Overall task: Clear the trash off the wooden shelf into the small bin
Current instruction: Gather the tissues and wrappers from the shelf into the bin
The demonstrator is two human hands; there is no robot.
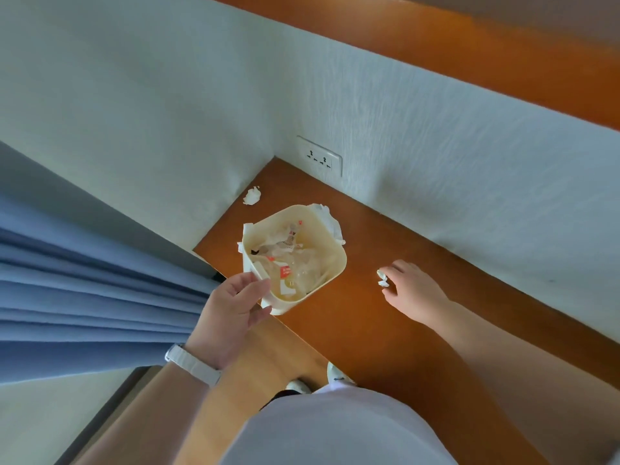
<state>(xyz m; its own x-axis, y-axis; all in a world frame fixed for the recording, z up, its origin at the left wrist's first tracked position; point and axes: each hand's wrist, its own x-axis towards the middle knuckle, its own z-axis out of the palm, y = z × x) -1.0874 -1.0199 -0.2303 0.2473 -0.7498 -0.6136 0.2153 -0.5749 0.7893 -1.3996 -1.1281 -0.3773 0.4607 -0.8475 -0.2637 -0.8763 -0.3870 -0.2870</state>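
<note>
Small bin [335, 260], frame centre on wooden shelf [369, 330]: part-filled; left hand [235, 303] grips near rim. Right hand [414, 290] pinches paper wad [382, 278], centre right. Tissue ball [252, 196] upper left of bin: outstanding.

- A single view: a wide-angle camera worn on the person's head, tilted steeply down and forward over the chest.
- It sits close. The left hand [235, 307] grips the near rim of the small bin [335, 250] just below mid-frame.
- To the right of that grip, the right hand [414, 290] pinches a paper wad [382, 278].
- Beyond both grips, the wooden shelf [369, 330] runs to the wall [436, 162] corner.
- Nearer the lens than the grips, the shirt [335, 431] fills the lower frame.
- Left of the left grip hangs a curtain [84, 280].
</note>
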